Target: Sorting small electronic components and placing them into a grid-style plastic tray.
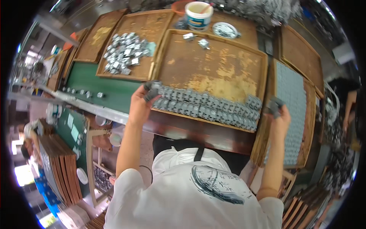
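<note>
tabletop, green and flat, shows to the left of the large rectangular brown wooden tray in the middle. that tray has raised rims all round; the near rim runs just in front of the parts, and worn bare wood behind them leaves broad open room. to the right, close beside it, a long wooden tray is largely covered by tight rows of pale grey parts, so there is little space within. to the left, a smaller brown wooden tray carries a loose heap of shiny silver-grey metal parts.

along the middle tray's near side lie close-set rows of small blocky grey metal parts. each looks stiff, compact and fairly heavy for its size, hard to break but perhaps slick; opposite side faces seem the best hold, since neighbours crowd the others.

the left hand is at the rows' left end; its fingers bend inward there, but i cannot tell whether they grip a part or only touch one. the right hand is above the right-hand tray's near-left area, fingers drawn together around something dark grey, part or finger covering, unclear.
</note>
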A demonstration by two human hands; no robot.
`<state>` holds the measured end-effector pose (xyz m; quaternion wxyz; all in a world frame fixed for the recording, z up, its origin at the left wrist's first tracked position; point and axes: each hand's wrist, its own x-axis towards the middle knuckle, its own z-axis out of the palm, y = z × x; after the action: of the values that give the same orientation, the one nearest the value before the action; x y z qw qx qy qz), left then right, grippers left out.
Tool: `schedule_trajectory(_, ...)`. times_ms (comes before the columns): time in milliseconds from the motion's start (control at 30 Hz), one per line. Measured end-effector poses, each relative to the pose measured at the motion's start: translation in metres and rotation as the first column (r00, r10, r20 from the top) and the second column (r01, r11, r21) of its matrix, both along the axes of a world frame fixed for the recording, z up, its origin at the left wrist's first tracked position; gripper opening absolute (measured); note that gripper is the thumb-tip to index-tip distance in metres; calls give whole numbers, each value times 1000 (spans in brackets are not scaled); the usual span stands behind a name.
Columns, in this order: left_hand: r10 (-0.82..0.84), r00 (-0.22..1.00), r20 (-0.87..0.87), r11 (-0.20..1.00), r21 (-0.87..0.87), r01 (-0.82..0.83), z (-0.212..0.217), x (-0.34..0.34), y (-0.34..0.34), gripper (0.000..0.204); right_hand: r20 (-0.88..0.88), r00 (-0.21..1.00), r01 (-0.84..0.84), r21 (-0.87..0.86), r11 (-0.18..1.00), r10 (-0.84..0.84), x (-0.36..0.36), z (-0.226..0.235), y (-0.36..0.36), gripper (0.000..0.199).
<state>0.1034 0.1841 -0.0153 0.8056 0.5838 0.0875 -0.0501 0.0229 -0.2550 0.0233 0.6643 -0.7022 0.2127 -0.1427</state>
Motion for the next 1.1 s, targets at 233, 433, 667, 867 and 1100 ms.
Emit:
schedule_trajectory(233, -440, 880, 177, 874, -139, 465, 45, -25, -127, 42, -76, 889, -457, -211, 864, 452, -18, 47, 88, 26)
schedule_trajectory(433, -594, 764, 252, 775, -75, 628, 48, -39, -165, 36, 43, 901, -258, -749, 611, 432, -28, 44, 75, 33)
schedule_trajectory(667, -584, 748, 314, 777, 482, 405, 34, -63, -201, 44, 75, 909, -130, -884, 450, 409, -26, 20, 66, 26)
schedule_trajectory(867, -717, 656, 237, 553, 765, 329, 24, -56, -211, 80, 85, 946, -67, -892, 448, 312, -31, 0, 69, 26)
schedule_trajectory(1100, -689, 536, 488, 675, 701, 230, 21, -42, -222, 71, -205, 900, -435, -427, 793, 384, -32, 12, 42, 47)
